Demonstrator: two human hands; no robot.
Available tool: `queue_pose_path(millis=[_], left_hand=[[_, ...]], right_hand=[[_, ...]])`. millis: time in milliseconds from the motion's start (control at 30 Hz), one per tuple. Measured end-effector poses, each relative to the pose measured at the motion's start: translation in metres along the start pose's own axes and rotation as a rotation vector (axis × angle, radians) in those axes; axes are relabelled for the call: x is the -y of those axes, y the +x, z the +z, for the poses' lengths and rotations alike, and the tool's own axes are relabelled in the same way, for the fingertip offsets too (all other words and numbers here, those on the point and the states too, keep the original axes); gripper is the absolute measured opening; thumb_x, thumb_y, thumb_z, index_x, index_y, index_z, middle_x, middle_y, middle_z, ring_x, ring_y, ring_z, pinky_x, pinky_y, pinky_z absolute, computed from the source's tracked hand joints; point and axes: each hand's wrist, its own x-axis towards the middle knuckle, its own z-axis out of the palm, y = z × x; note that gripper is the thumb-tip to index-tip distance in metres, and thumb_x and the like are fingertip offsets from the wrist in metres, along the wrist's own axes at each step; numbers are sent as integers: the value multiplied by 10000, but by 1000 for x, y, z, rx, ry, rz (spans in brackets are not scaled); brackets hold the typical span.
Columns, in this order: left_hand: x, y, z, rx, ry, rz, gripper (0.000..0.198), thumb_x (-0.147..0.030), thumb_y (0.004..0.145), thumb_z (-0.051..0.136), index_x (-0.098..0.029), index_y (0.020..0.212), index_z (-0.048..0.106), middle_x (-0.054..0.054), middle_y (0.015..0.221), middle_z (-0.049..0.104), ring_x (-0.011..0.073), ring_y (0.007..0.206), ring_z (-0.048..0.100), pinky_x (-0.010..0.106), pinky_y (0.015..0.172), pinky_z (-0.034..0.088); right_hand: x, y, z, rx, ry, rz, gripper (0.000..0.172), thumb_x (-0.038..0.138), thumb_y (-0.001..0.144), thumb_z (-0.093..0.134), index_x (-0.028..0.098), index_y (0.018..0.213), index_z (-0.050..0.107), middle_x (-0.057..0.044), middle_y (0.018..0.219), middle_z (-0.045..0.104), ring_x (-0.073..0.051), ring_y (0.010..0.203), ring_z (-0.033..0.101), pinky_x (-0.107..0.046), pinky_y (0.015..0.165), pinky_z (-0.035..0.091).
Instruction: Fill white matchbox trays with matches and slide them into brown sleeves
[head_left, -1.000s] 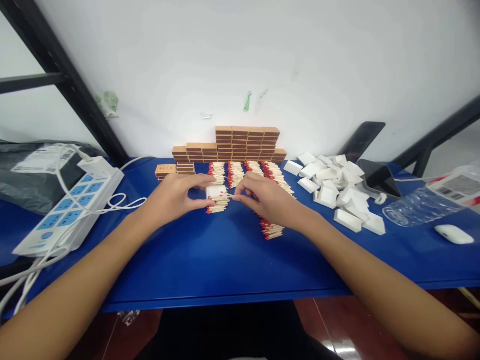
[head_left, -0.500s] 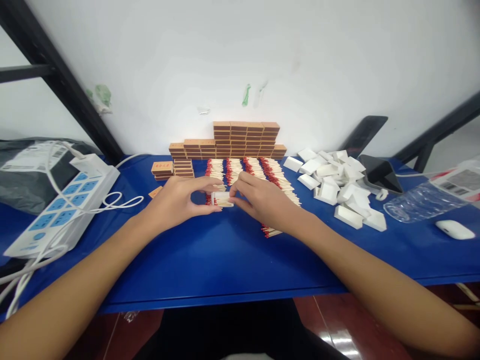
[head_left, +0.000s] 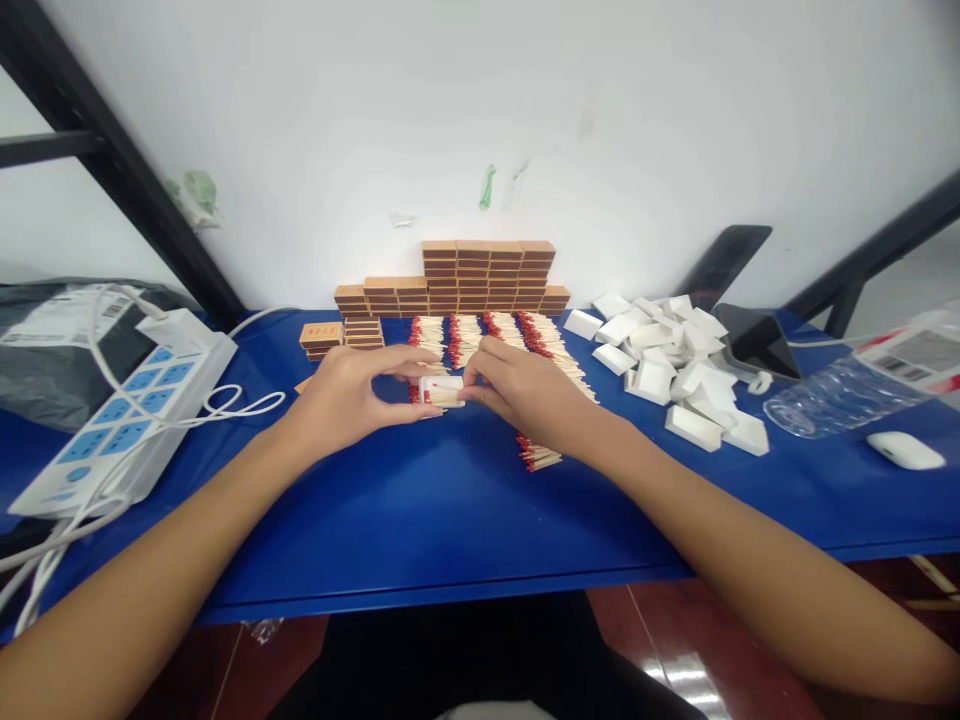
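Observation:
My left hand (head_left: pixel 349 398) holds a small white tray (head_left: pixel 441 389) between its thumb and fingers. Red-tipped matches show inside the tray. At the tray's right end, the fingertips of my right hand (head_left: pixel 525 392) are pinched together; whether they grip the tray or match ends is too small to tell. Behind the hands, rows of loose matches (head_left: pixel 466 338) lie on the blue table (head_left: pixel 420 520). A smaller bunch of matches (head_left: pixel 538 455) lies below my right wrist.
Stacked matchboxes (head_left: pixel 487 280) line the wall, with more boxes (head_left: pixel 322 335) at their left. White trays (head_left: pixel 652 350) are heaped on the right, near a phone, a plastic bottle (head_left: pixel 840 395) and a white case (head_left: pixel 905 450). A power strip (head_left: pixel 127 420) and cables lie at left.
The tray has tilted so that its inside and the matches in it show more clearly. Both hands remain close together around it. The whole view has shifted slightly.

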Motion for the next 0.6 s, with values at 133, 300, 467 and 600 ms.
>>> queue_pose_path(millis=[133,300,467,600], left_hand=[[-1,0,1,2,9,-4,532,-463,804,913,-219,1254,765,39,1084,844,263,992,820,331,961,648],[-2,0,3,16,-7,-11,486,-455,821,903,-225,1228,769,42,1095,842,262,1012,817,335,954,657],[3,3,-5,-14,52,-43,474,-475,854,868,-218,1238,762,46,1091,842,238,961,821,330,937,662],[13,3,-15,-116,149,-86,445,-443,870,858,-253,1257,748,26,1108,837,226,946,817,332,935,659]], right_hand=[[1,1,2,-28,-9,-19,144,287,1086,579,180,1003,628,-70,1005,617,-190,845,577,-304,727,409],[3,1,7,-90,-6,-30,171,311,1105,537,188,1017,614,-83,1027,620,-198,864,585,-314,724,413],[-1,0,4,-125,6,13,177,331,1111,524,196,1023,596,-84,1055,615,-194,838,585,-316,728,420],[-1,1,7,-23,25,-7,175,321,1105,542,180,1029,613,-84,1056,629,-194,847,607,-313,725,427]])
